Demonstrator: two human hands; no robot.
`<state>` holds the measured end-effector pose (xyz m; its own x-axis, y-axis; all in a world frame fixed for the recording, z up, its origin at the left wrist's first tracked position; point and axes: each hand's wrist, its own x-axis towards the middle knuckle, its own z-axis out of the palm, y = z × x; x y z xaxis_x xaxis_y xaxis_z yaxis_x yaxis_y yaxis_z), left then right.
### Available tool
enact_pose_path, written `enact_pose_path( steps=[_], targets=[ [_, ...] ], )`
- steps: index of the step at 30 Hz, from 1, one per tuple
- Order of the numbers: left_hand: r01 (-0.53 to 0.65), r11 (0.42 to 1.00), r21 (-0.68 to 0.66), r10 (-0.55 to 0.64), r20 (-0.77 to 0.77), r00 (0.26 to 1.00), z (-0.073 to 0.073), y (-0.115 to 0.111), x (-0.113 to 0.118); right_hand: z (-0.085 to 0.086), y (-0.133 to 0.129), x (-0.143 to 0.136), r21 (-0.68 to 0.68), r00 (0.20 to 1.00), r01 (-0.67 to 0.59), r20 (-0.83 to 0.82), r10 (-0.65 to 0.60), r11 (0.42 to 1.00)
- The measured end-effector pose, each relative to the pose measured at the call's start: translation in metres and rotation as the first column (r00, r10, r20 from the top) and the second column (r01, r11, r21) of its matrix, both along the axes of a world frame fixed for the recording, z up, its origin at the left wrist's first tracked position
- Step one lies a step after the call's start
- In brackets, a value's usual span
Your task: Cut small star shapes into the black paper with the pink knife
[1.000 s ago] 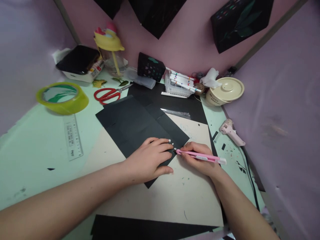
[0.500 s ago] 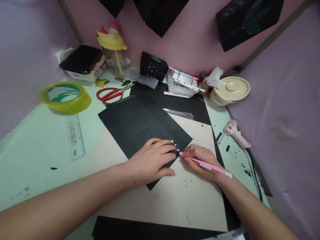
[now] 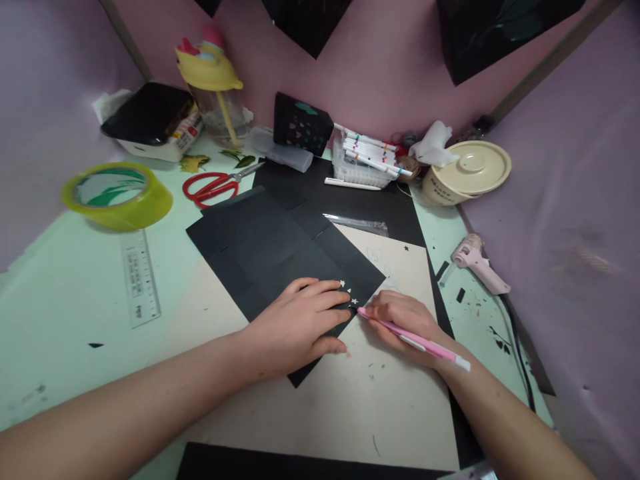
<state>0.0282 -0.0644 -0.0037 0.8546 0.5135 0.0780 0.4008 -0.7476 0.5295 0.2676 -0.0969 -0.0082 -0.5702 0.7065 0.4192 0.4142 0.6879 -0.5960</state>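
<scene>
- A few little white shapes (image 3: 343,284) show on the black paper (image 3: 260,247), at least two of them stars, so I think that part is done
- The wide part past the left fingers has folds but no shapes that I can see, so the work looks only part way; how many more are left, I cannot tell
- The right hand (image 3: 405,323) has its fingers pinched tight round a pink tool (image 3: 415,338); its tip is too small to tell if it is a pen or a knife
- The tip is at the paper's near right edge, just beside the shapes
- The left hand (image 3: 300,317) lies flat on the paper, fingers a bit apart, gripping nothing
- The paper is under the left hand and mostly left of the right hand's grip
</scene>
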Motion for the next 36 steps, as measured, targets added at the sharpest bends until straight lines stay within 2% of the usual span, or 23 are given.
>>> enact_pose_path(
  steps=[6,13,36],
  targets=[
    [-0.004,1.000,0.018,0.003,0.019,1.000,-0.0017,-0.0008,-0.0006,-0.0013,-0.0020,0.0012,-0.002,1.000,0.013,-0.011,-0.013,1.000],
    [-0.006,1.000,0.022,0.006,0.031,1.000,-0.0015,-0.0006,0.0010,-0.0043,-0.0039,0.0048,-0.093,0.999,0.012,-0.039,-0.016,0.996],
    [-0.007,1.000,0.001,0.007,0.011,1.000,-0.0004,-0.0013,0.0009,-0.0016,-0.0034,0.0021,-0.074,0.999,0.028,-0.020,-0.030,0.997]
  ],
)
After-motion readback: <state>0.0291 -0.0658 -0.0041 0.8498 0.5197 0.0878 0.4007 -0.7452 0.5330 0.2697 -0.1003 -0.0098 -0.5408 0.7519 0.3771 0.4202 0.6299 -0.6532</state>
